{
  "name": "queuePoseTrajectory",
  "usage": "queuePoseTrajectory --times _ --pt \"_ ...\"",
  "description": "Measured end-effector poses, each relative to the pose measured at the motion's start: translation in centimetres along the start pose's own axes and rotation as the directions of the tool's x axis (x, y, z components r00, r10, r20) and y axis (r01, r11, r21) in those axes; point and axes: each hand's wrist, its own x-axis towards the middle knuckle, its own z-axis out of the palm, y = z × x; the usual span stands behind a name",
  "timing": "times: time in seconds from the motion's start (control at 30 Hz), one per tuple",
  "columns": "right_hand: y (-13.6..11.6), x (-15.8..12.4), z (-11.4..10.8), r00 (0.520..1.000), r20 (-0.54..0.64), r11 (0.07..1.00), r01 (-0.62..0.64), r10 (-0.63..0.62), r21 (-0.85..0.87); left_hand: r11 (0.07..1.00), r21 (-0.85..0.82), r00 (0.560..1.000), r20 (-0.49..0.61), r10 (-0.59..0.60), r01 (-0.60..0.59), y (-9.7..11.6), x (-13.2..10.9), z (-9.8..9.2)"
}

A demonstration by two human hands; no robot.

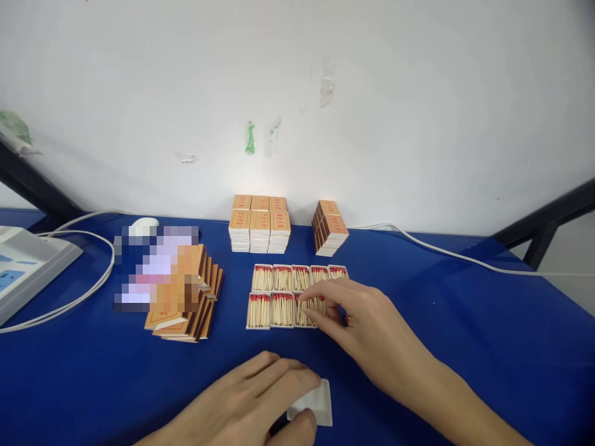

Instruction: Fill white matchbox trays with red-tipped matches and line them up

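My left hand (260, 396) is closed on a small white matchbox tray (320, 402), its thumb and fingers at the tray's left side. Nothing shows inside that tray. My right hand (362, 316) reaches over the front row of match trays (282, 310), filled with red-tipped wooden matches. Its thumb and index fingertips are a little apart over the matches of one tray (304, 314); no match is plainly held. The hand hides the right end of that row. Behind it stands a second row of filled trays (282, 278).
Stacked orange matchboxes (259, 223) stand against the wall, with a smaller stack (331, 228) to their right. Loose matchbox sleeves (183, 316) lie at the left, beside a blurred patch. A white device (32, 266) and cables (446, 249) rest on the blue table (83, 371).
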Motion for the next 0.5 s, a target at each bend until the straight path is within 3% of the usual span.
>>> queuePoseTrajectory --times 0.17,0.27,0.37,0.43,0.5 --pt "-0.2 -0.1 -0.3 1.000 -0.012 1.000 0.012 -0.011 0.025 1.000 0.011 1.000 -0.006 0.003 -0.003 0.2 0.4 -0.6" --pt "0.1 -0.3 -1.3 0.993 -0.114 0.999 0.021 -0.017 0.029 1.000 0.003 0.999 0.036 0.024 -0.025 0.1 0.7 -0.9" --pt "1.3 -0.4 -3.1 0.980 -0.192 0.998 -0.059 0.054 -0.022 0.999 0.013 0.999 -0.002 0.044 -0.044 0.1 0.8 -1.0" --pt "2.3 -0.7 -4.5 0.975 -0.179 0.988 -0.142 0.130 -0.056 1.000 0.003 0.999 -0.030 0.011 -0.011 0.3 0.8 -1.5" --pt "3.4 -1.3 -5.8 0.975 -0.109 0.972 -0.207 0.195 -0.114 0.999 -0.019 0.999 0.030 -0.041 0.041 0.6 1.0 -2.3"
